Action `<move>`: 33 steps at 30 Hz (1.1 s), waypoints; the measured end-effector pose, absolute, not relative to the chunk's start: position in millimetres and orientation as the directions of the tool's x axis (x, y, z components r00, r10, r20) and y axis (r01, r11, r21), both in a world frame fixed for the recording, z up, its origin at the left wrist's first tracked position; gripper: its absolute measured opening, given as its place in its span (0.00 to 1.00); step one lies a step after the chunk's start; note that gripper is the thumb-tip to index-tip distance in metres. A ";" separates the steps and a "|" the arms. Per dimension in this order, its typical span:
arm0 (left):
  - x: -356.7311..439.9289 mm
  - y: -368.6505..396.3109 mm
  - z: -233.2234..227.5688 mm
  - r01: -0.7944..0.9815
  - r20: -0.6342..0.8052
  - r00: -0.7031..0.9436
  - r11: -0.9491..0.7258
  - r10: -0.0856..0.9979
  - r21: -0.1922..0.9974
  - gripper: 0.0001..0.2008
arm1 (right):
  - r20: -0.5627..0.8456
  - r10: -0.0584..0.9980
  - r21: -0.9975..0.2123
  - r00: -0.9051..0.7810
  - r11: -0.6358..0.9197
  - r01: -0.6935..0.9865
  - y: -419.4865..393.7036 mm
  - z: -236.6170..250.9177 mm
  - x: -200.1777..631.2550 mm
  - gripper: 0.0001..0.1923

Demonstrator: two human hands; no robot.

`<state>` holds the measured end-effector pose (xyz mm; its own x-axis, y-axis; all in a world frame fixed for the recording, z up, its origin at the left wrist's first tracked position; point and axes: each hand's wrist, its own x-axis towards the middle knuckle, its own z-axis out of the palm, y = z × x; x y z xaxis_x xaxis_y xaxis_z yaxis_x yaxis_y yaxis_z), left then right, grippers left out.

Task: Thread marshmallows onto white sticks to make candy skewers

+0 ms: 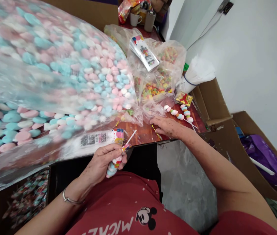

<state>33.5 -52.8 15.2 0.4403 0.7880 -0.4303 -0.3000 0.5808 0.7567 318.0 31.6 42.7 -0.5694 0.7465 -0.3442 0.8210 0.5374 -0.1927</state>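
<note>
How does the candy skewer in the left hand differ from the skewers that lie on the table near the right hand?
The skewer in the left hand is a wrapped candy skewer, held in the grip and tilted; the bare skewers on the table lie flat and untouched beyond the right hand. The held one sits inside a printed sleeve, while the others show their candies openly. All carry pastel candies on a white stick.

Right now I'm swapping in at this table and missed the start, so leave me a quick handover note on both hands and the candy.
Left hand: shut on a bagged candy skewer, stick poking out toward the table.
Right hand: flat on the table edge, fingertips by a thin gold twist tie.
Done: two filled skewers lie unwrapped past the right hand.
Left: those two have no bags yet. Big bag of pastel candies sits left; sleeve pack lies in front.
</note>
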 end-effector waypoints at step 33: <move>27.7 -52.7 11.4 -0.357 -0.429 0.451 0.599 0.783 0.717 0.12 | -0.240 0.850 -0.249 -0.469 0.413 0.876 32.8 36.3 325.4 0.06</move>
<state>27.7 -52.7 11.4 0.4507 0.7828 -0.4290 -0.3573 0.5986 0.7170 325.4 32.8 36.3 -0.4694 0.8497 -0.2401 0.8758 0.4135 -0.2490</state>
